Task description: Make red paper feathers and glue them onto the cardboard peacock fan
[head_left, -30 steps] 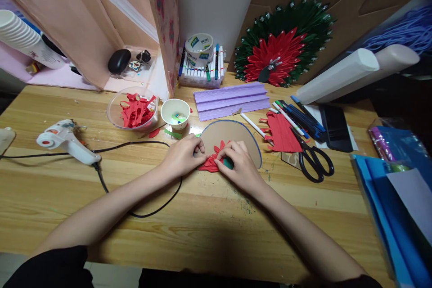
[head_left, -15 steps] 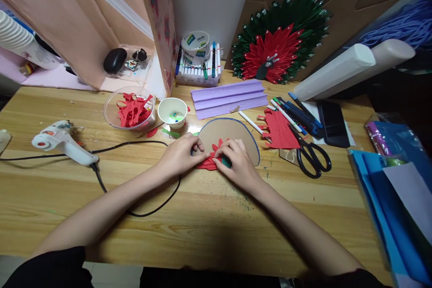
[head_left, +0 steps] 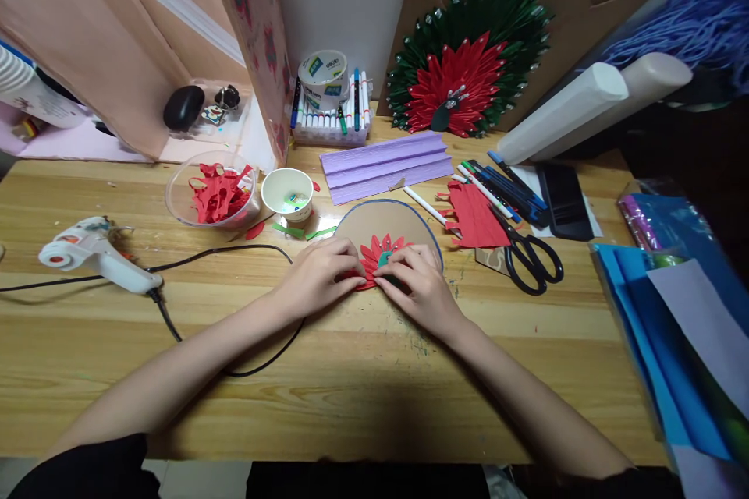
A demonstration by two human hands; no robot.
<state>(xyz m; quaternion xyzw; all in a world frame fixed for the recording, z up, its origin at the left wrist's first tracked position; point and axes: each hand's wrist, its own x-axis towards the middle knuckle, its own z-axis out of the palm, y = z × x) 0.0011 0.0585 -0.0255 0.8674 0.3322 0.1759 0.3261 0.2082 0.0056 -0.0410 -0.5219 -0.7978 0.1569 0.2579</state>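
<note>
Pinching narrow with left hand, thumb and forefinger closed on the red petals, over the near part of the cardboard disc. Pinching narrow with right hand too, against the same petals, a touch further right on the disc. Hard to tell how firmly, on either side. And now, compared with half a second ago, showing much more of the petal fan, and of the green piece too! Judging by that, less covered on the left, so probably easier to see and handle. Covering part of the green piece with right-hand fingers, still. Not touching the scissors, right of the disc, nor the white glue gun, well off to its left. Leaving alone, too, the red paper just right of the disc and the purple paper just behind it.
</note>
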